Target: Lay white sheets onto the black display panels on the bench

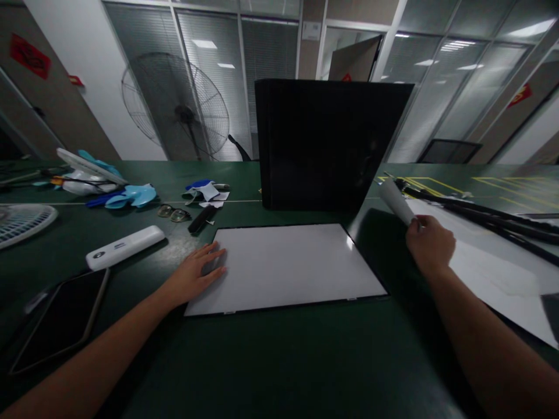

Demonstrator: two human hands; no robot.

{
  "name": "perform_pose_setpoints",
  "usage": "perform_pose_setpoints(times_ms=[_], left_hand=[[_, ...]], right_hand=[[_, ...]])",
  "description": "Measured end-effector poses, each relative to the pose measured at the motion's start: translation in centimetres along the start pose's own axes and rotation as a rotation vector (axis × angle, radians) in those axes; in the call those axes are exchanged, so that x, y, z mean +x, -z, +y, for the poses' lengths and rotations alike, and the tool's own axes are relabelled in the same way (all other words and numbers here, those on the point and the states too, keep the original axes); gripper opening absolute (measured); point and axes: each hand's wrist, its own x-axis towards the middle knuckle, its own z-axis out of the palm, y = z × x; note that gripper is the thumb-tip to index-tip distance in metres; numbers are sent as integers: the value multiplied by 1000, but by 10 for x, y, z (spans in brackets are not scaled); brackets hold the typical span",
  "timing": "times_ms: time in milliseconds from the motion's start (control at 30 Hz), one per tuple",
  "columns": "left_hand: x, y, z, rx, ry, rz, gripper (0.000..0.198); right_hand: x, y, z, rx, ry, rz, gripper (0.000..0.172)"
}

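Note:
A flat white panel (288, 267) with a thin black edge lies on the green table in front of me. My left hand (203, 270) rests on its left side, fingers spread over the surface. To the right, my right hand (430, 241) pinches the corner of a thin white sheet (396, 201), which curls up at that end. More white sheets (484, 256) lie flat beneath and to the right of that hand. Behind the panel stands a large black box-like object (327, 145), upright.
On the left are a tablet (63, 317), a white handheld device (126, 245), glasses (173, 213), a black object (202, 220), and a small blue fan (131, 196). Black strips (493, 215) lie across the right side. A large standing fan (174, 99) is beyond the table (279, 361).

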Motion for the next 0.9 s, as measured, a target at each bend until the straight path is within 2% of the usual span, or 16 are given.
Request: perform_pose_setpoints(times_ms=[100, 167, 333, 400, 467, 567, 667, 733, 800, 900], left_hand=[[0, 0, 0, -6, -12, -1, 82], [-1, 1, 0, -15, -2, -12, 81], [-1, 3, 3, -48, 29, 2, 76], [-2, 4, 5, -63, 57, 21, 77], [-2, 5, 7, -71, 86, 32, 78], [-3, 5, 9, -65, 91, 32, 79], [-3, 5, 11, -44, 85, 22, 86], [-2, 5, 12, -34, 98, 17, 89], [-1, 5, 13, -36, 116, 19, 88], [1, 6, 15, -49, 154, 20, 84]], right_hand=[[-10, 12, -18, 74, 147, 109, 47], [-20, 19, -31, 136, 361, 93, 46], [-70, 30, -76, 294, 1146, -216, 30], [-98, 35, -98, 338, 1372, -308, 30], [-126, 44, -117, 368, 1527, -359, 31], [-163, 64, -138, 400, 1648, -397, 35], [-183, 84, -145, 520, 1690, -524, 43], [-187, 90, -145, 621, 1731, -621, 49], [-182, 91, -144, 661, 1755, -657, 51], [-169, 83, -142, 593, 1629, -691, 60]])
